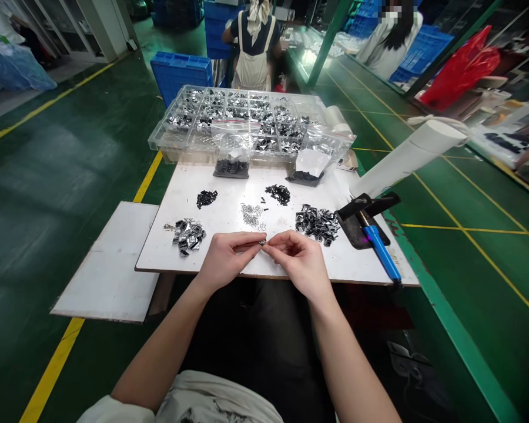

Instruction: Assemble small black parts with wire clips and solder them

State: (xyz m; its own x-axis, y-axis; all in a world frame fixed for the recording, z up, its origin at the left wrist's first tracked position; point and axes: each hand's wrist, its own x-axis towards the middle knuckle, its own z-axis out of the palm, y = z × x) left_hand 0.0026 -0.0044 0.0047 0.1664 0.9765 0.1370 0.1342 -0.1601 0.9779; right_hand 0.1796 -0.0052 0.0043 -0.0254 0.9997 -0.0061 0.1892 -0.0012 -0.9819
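Observation:
Over the front edge of the white tabletop (229, 220), my left hand (224, 254) pinches a tiny dark, shiny part (262, 242) between thumb and fingertips. My right hand (300, 258) meets it there, thumb and forefinger closed at the same part; whether it grips a second piece is hidden. Left of my hands lies a pile of shiny silver-black pieces (188, 236). A heap of black glossy parts (317, 224) is by my right hand. Beyond my fingertips are thin wire-like metal bits (251, 215), with small black pieces (206, 198) and another black pile (278, 194) farther back.
A clear compartment tray (158, 138) of parts stands at the back, with two zip bags (231, 167) before it. At right are a blue-handled tool (381, 252) on a dark stand and a white tube (412, 155). A co-worker (253, 47) is beyond the tray.

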